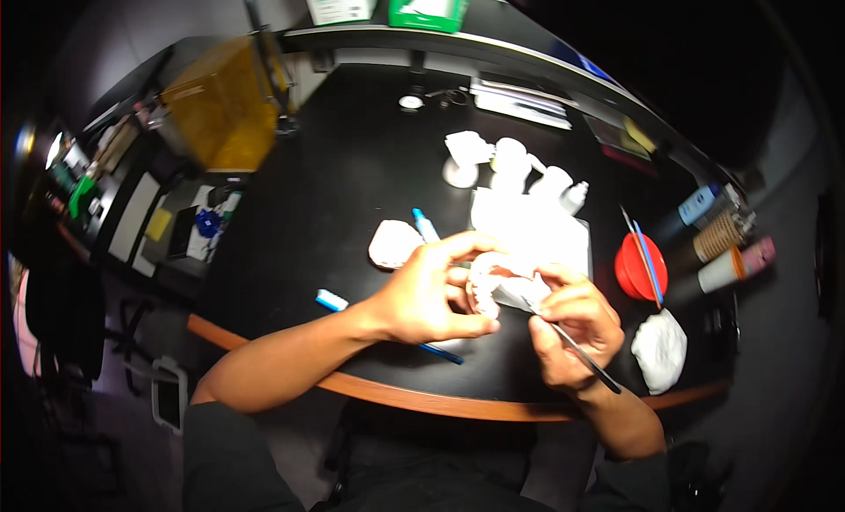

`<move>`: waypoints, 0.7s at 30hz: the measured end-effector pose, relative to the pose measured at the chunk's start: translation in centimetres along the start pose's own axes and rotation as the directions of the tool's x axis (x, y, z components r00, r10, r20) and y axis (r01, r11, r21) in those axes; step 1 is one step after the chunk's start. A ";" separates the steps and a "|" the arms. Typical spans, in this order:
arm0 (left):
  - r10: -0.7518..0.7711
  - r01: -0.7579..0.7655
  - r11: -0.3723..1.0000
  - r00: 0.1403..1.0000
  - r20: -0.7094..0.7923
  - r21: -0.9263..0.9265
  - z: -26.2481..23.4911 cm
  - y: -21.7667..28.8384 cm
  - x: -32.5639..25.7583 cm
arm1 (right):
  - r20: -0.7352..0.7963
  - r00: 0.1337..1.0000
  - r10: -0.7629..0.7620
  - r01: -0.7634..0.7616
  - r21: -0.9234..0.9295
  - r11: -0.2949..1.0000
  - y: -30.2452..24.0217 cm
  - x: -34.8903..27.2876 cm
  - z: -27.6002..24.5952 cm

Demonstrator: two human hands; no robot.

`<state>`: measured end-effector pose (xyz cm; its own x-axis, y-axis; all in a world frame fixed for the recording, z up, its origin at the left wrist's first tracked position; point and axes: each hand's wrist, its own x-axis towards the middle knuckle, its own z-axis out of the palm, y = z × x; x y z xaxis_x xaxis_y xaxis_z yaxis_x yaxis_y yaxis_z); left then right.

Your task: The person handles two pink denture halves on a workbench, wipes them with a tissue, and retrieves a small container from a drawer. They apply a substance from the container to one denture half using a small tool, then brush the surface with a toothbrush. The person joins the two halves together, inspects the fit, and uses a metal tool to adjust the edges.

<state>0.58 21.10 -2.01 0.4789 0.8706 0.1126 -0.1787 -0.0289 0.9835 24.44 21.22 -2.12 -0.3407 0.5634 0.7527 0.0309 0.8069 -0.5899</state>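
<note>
My left hand is closed round a dental cast, a horseshoe-shaped model with a row of teeth and a reddish-brown area inside its arch. My right hand pinches a slim dark-handled instrument like a pen. Its tip points into the cast and is too bright and small to make out. The right fingertips are close to the cast's right side. On the table, left of my left hand, lies a second pale cast. A blue-capped tube is beside it, partly behind my hand.
A blue-and-white brush lies under my left wrist. Beyond my hands are a bright white sheet and several white bottles. To the right are a red bowl with thin sticks across it, a white cloth wad and cups.
</note>
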 end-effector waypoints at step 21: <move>-0.085 0.100 0.986 0.990 0.112 -0.134 0.2 0.5 0.2 | -0.013 0.999 -0.049 0.048 -0.064 0.997 -0.5 0.1 -0.7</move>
<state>0.76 21.18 -1.48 0.5856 0.8094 0.0441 -0.2440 0.1241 0.9618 25.02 21.03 -1.54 -0.3291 0.5252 0.7847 0.0742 0.8428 -0.5330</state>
